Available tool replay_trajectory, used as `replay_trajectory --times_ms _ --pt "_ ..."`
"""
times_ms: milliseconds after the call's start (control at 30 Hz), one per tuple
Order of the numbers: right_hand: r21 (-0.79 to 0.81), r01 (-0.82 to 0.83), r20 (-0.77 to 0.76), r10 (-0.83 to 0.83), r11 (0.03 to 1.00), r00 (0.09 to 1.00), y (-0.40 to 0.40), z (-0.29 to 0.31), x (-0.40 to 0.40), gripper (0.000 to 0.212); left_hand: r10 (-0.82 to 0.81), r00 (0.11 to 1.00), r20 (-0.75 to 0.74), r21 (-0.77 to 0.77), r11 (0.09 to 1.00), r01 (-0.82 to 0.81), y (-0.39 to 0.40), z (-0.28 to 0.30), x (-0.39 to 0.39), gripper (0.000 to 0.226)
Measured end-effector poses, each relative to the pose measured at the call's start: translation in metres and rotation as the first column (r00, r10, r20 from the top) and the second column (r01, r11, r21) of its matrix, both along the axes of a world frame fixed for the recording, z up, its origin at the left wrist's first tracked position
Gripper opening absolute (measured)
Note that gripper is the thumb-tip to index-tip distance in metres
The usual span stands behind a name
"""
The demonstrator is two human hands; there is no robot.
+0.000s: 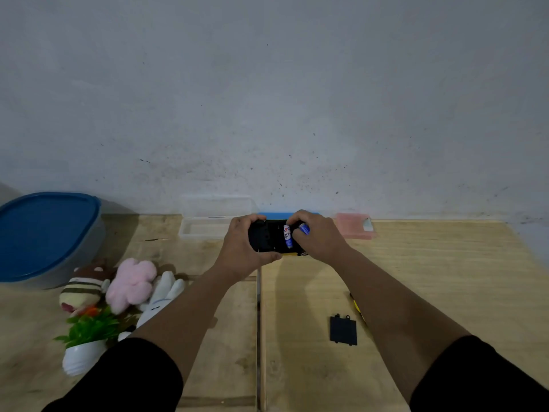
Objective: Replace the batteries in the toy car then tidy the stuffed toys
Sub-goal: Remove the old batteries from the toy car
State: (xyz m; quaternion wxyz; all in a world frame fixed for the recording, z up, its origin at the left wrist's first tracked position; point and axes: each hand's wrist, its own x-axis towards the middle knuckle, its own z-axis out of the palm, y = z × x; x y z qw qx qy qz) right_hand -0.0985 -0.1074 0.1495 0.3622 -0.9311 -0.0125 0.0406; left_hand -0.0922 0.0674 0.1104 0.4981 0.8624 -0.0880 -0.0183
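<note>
Clamped in the left hand (pixel 242 248) above the wooden table (pixel 430 272), the upturned toy car (pixel 267 237) shows one seated battery (pixel 287 236), while the right hand (pixel 319 236) pinches a second battery (pixel 304 228) beside it; detached cover (pixel 343 329) lies nearer.

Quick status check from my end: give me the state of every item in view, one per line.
toy car: upside down, held by left hand, battery bay open
battery in bay: seated
second battery: pinched in right hand fingers, not yet in
battery cover: off, flat on table
blue-lidded tub: closed
clear box: open
stuffed toys: loose pile on table
potted plant: tipped over
</note>
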Motion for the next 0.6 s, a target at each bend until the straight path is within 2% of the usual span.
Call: replay_trajectory --times_ms 200,600 --pt "0.012 0.017 -0.003 -0.017 1.0 1.0 0.002 0.0014 0.0036 0.025 -0.016 1.0 0.022 -0.01 1.0 0.016 -0.0002 0.0007 0.002 0.079" --pt "-0.101 0.031 -0.042 -0.035 0.994 0.998 0.009 -0.0026 0.006 0.018 -0.047 0.998 0.034 0.02 0.999 0.046 0.0001 0.0007 -0.0047 0.08"
